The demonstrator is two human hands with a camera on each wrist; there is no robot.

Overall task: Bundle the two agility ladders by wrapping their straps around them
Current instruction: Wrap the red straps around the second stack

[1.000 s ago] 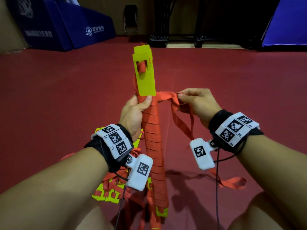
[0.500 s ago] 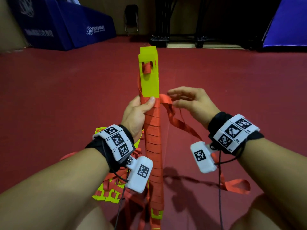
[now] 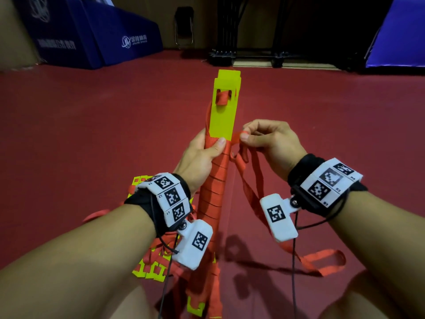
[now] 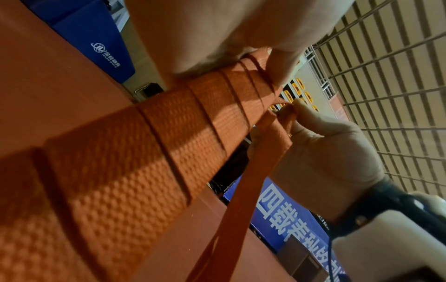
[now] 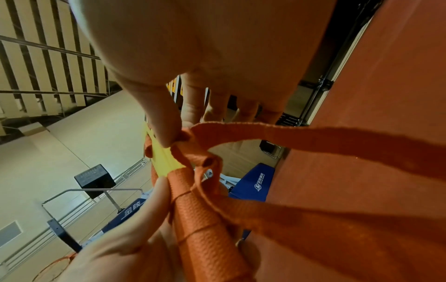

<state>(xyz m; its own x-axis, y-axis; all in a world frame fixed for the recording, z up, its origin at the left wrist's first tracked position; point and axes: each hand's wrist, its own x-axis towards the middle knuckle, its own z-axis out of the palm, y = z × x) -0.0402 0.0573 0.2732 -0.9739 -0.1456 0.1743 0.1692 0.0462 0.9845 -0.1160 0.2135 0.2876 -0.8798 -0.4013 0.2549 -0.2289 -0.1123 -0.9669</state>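
Fingers and thumb of my left hand (image 3: pixel 197 157) are curled round the bundled agility ladder (image 3: pixel 215 180), gripping it at the top of the wrapped section, just below the bare yellow rungs (image 3: pixel 224 111) that stick up away from me. Orange strap (image 3: pixel 249 187) coils cover the bundle from there down toward me. My right hand (image 3: pixel 269 143), just right of the bundle, pinches the strap between thumb and forefinger where it leaves the wrap; the loose tail hangs and trails onto the red floor (image 3: pixel 92 125) at near right. Near left on the floor, behind my left wrist, lies the second ladder (image 3: pixel 149 265), unwrapped.
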